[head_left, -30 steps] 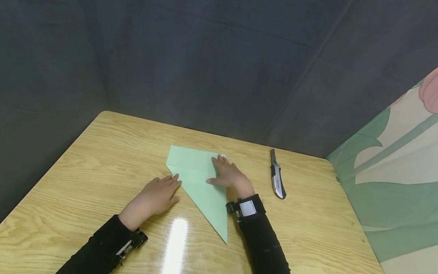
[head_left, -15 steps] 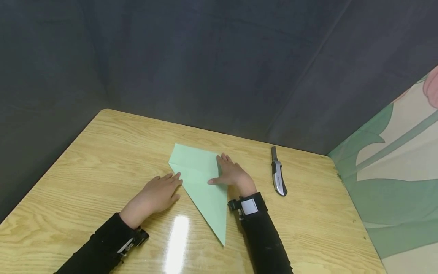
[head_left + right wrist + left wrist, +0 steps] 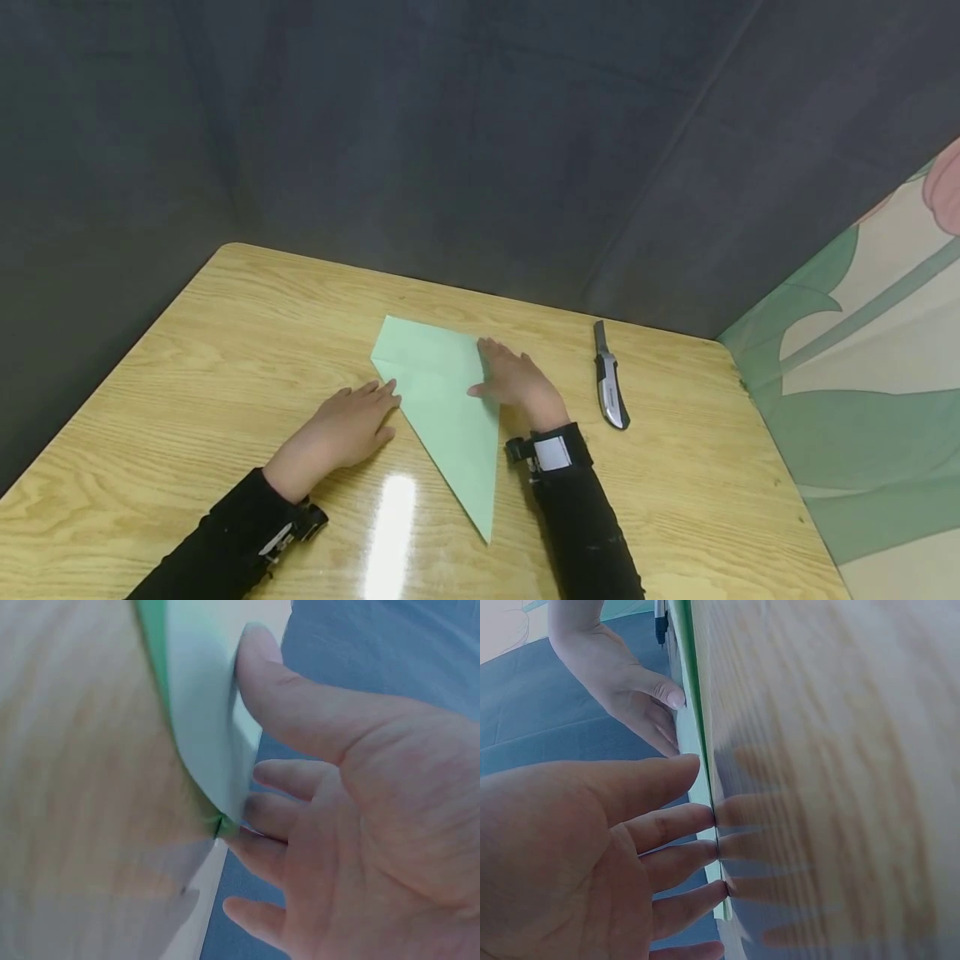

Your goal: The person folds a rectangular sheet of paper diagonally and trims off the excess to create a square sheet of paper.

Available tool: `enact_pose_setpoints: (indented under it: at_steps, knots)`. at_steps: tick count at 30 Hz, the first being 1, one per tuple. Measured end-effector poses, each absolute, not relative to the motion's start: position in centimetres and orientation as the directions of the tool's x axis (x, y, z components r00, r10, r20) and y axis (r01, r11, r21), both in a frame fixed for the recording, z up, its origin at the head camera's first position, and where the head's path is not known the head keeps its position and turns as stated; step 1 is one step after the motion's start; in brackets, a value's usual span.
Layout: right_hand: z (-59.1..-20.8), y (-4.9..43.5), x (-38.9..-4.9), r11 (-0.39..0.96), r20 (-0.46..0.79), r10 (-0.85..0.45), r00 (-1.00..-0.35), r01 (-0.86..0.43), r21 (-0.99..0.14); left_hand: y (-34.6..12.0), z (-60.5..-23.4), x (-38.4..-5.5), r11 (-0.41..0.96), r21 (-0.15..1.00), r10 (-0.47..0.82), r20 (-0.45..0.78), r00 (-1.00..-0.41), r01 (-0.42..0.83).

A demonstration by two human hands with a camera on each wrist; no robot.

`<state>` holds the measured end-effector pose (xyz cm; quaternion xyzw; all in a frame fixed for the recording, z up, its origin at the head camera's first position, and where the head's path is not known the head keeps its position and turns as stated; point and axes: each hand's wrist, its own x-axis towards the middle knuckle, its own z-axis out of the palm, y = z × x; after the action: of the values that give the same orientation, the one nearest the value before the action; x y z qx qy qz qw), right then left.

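Note:
A folded sheet of light green paper (image 3: 438, 408) lies on the wooden table, its long point toward the person. My left hand (image 3: 352, 425) rests flat beside its left slanted edge, fingers spread, fingertips touching that edge; the left wrist view shows these fingertips (image 3: 697, 851) at the paper's rim. On the right edge lies my right hand (image 3: 517, 385), fingers stretched out, the thumb over the paper's face. Seen from the right wrist, the paper (image 3: 202, 712) bulges up a little from the table near that hand (image 3: 367, 802). Neither hand grips the sheet.
A utility knife (image 3: 611, 387) with its blade out lies to the right of the right hand on the wooden table (image 3: 697, 467). Behind the table hangs a dark cloth (image 3: 450, 167), and a flowered curtain (image 3: 870, 375) hangs at the right.
The right hand has slid slightly right along the paper's right edge, its thumb drawn back toward that edge. The paper's near point has shifted a little left and closer. The left hand hardly moves.

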<state>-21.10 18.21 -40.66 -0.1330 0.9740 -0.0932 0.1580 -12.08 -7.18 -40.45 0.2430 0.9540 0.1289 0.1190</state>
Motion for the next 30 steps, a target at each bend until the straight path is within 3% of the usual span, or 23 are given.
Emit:
enact_pose_setpoints:
  at_steps: [6, 21, 25, 30]
  knots:
    - [-40.6, 19.4, -21.0, 0.964, -0.274, -0.205, -0.940, -0.145, -0.224, -7.1, -40.4, -12.1, 0.849, 0.293, 0.498, -0.166, -0.851, 0.439]
    - [-40.2, 18.5, -20.9, 0.955, -0.155, -0.246, -0.957, -0.213, -0.205, -7.3, -40.6, -12.1, 0.844, 0.285, 0.508, -0.157, -0.847, 0.454]
    - [-40.1, 18.5, -20.9, 0.934, -0.147, -0.247, -0.958, -0.195, -0.299, -7.3, -40.7, -12.1, 0.844, 0.286, 0.509, -0.158, -0.846, 0.454]
    - [-39.6, 18.4, -21.0, 0.848, -0.145, -0.241, -0.960, -0.135, -0.512, -7.5, -40.6, -12.1, 0.845, 0.290, 0.506, -0.163, -0.847, 0.449]
